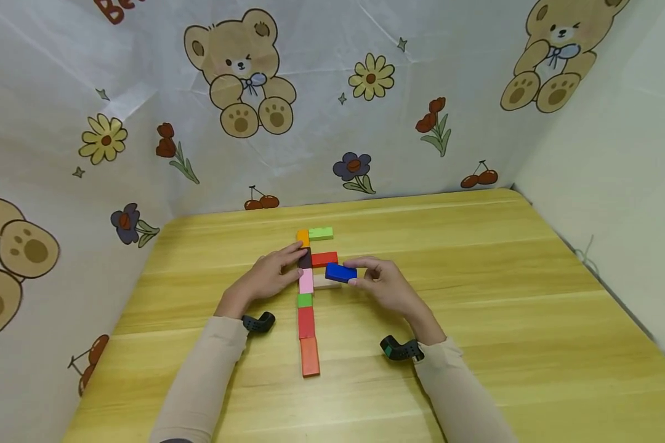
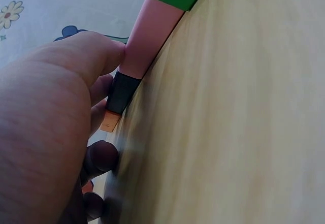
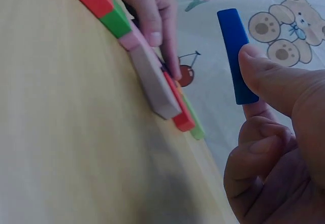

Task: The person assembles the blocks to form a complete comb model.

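A blue block [image 1: 340,272] is pinched between the thumb and finger of my right hand [image 1: 386,285], held up over a pale block [image 1: 326,283]. My left hand [image 1: 267,275] rests along the left side of a column of blocks. Its thumb touches the pink block [image 2: 147,38], and its fingers reach the dark block [image 1: 305,258] and the orange block [image 1: 303,236]. A red block [image 1: 324,259] and a light green block [image 1: 321,233] stick out to the right, as the pale one does. Nearer me, the column runs through a green block [image 1: 305,300], a red block and an orange-red block [image 1: 310,357].
The wood-grain table [image 1: 504,295] meets a cloth [image 1: 310,154] printed with bears and flowers at its back and left. A plain pale wall [image 1: 626,184] rises beyond the right edge. Each wrist wears a black band mount [image 1: 400,351].
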Motion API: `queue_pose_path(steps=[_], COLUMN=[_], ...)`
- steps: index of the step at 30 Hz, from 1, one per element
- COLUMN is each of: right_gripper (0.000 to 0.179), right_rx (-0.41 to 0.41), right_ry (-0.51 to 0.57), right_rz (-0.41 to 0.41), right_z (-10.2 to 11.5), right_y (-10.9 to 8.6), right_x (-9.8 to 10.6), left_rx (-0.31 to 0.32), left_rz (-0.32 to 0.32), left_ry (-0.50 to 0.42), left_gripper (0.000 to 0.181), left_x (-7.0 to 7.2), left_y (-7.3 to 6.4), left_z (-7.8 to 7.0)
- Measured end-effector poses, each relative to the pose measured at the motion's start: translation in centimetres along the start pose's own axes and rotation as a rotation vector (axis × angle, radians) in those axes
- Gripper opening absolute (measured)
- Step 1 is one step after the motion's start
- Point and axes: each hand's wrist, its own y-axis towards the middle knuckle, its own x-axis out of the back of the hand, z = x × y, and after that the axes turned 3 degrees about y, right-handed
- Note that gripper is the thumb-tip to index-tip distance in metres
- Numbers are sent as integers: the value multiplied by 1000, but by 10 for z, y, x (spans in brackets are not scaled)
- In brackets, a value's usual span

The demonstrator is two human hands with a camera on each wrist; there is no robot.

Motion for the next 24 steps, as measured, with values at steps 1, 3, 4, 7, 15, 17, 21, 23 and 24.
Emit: queue_pose_path(steps=[1, 3, 4, 7, 15, 17, 21, 23, 24], right_gripper=[32, 30, 29, 27, 28, 28, 27, 27, 28], right_rx=[-5, -13, -17, -32, -22, -18, -18, -18, -18], right_ry=[0, 1, -4, -24, -94, -97, -107, -119, -128], right_rz=[18, 50, 61, 83, 160, 170, 186, 190, 191], right_z=[-1, -4, -5, -7, -12, -13, -13, -12, -12], right_y=[-1, -2, -3, -5, -7, -7, -8, -9, -10], right_x=[-2, -7, -9, -13, -20, -22, -25, -26, -26], left_rx=[2, 4, 6, 9, 15, 16, 12, 11, 11], left_rz=[1, 2, 4, 5, 7, 7, 3, 3, 4], left_ry=[1, 1, 0, 2, 7, 12, 4, 2, 5], left_gripper=[56, 56, 56, 56, 56, 56, 56, 56, 55], left_x=[0, 1, 1, 0, 2, 2, 1, 1, 1], left_y=[0, 1, 1, 1, 1, 1, 1, 1, 1], left_z=[0, 1, 1, 2, 0, 0, 0, 0, 0])
